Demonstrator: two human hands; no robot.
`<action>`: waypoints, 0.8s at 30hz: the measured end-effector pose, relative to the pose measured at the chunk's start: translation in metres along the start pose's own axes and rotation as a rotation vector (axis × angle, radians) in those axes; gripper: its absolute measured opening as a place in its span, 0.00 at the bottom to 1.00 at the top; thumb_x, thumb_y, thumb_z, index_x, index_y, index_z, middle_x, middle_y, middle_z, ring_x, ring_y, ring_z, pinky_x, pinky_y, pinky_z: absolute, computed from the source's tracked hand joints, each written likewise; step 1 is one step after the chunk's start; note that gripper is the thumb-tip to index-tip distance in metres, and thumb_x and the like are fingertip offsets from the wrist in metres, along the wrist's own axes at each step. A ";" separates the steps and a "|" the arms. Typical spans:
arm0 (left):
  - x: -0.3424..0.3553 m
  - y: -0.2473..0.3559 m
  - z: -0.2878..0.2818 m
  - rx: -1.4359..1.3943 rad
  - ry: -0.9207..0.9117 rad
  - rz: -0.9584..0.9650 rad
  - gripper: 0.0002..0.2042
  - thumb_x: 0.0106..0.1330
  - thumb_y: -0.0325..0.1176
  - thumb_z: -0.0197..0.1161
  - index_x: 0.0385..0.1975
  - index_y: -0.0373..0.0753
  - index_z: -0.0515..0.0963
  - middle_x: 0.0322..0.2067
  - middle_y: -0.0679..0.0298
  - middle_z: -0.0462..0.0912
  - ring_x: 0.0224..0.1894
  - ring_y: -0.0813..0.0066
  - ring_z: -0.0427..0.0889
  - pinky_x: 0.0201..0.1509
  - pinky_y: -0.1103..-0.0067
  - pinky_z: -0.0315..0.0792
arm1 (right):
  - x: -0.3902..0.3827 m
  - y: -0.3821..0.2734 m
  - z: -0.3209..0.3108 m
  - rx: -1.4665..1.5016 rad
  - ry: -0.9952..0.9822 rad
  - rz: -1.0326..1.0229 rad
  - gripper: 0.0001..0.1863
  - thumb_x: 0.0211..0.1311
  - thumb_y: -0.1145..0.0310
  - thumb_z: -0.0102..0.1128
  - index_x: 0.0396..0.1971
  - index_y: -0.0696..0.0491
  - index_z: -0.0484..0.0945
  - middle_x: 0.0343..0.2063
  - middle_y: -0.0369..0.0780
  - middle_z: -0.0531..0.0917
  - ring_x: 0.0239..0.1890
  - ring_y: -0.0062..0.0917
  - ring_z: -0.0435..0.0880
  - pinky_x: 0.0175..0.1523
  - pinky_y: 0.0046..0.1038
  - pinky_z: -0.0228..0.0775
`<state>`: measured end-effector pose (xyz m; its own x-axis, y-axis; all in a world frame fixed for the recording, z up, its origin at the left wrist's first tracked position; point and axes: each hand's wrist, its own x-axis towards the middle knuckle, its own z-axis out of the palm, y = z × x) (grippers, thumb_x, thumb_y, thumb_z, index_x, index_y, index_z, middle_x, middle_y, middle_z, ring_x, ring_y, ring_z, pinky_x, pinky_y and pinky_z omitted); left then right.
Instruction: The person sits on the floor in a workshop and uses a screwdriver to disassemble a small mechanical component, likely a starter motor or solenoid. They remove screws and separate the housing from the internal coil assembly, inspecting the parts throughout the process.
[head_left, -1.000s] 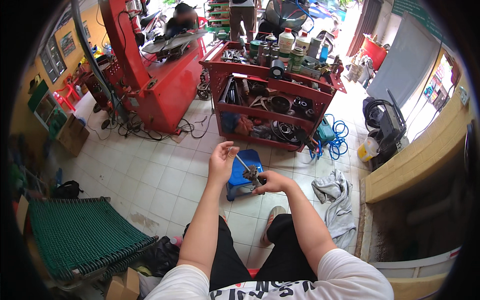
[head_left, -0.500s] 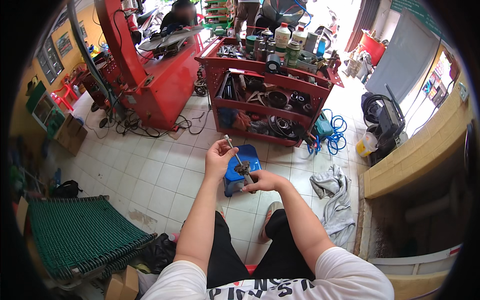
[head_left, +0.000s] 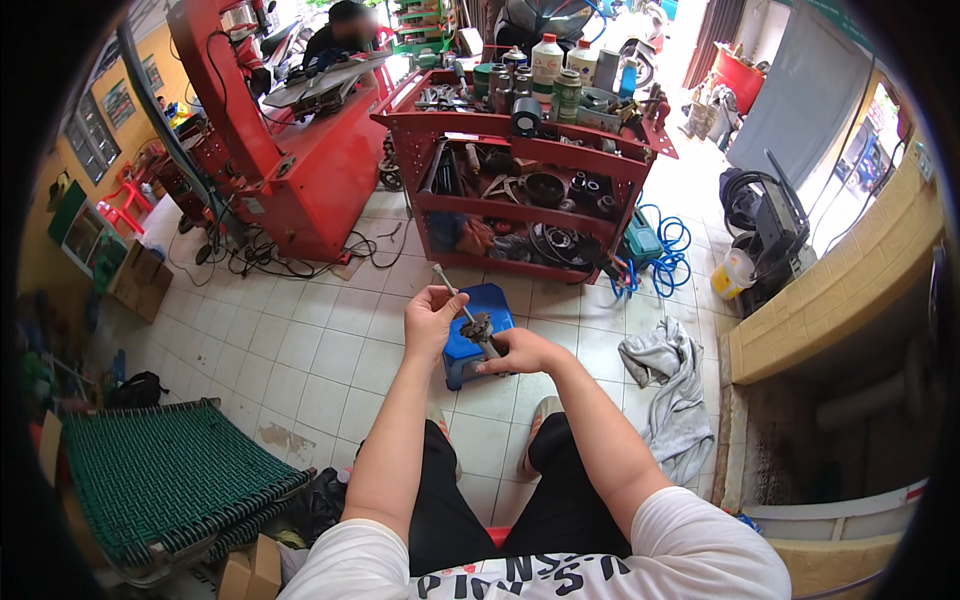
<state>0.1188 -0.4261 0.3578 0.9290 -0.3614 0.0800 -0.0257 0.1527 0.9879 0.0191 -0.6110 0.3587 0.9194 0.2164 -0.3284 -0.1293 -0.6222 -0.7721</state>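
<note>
My left hand [head_left: 430, 322] pinches a thin metal rod [head_left: 449, 281] between thumb and fingers. A thicker end of the rod sticks up beyond them, and its lower end meets a greasy brown-and-grey metal part [head_left: 477, 328]. That part is a toothed or lobed collar on a grey cylinder; its exact kind is too small to tell. My right hand [head_left: 524, 352] is closed round the cylinder from the right, hiding some of it. Both pieces are held tilted above a small blue plastic stool [head_left: 493, 302] on the tiled floor.
A red tool cart [head_left: 500, 212] with bottles, cans and loose parts stands ahead. To its left is a red machine [head_left: 310, 200], with a person behind. A grey cloth [head_left: 672, 400] and coiled blue hose [head_left: 672, 262] lie on the right. A green woven lounger [head_left: 170, 470] stands at left.
The rod and the metal part have shifted slightly left with both hands, and both grips look the same. The whole view has shifted a little.
</note>
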 end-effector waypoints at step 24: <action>-0.002 0.011 0.006 -0.224 -0.084 -0.089 0.13 0.71 0.31 0.60 0.52 0.36 0.75 0.40 0.61 0.84 0.41 0.75 0.83 0.48 0.79 0.78 | 0.000 -0.002 0.002 0.012 0.053 0.020 0.29 0.50 0.43 0.72 0.31 0.58 0.82 0.24 0.40 0.82 0.30 0.25 0.79 0.38 0.30 0.71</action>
<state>0.1145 -0.4292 0.3695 0.8897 -0.4563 0.0138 0.1462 0.3135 0.9383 0.0187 -0.6085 0.3595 0.9350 0.1635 -0.3148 -0.1523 -0.6165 -0.7725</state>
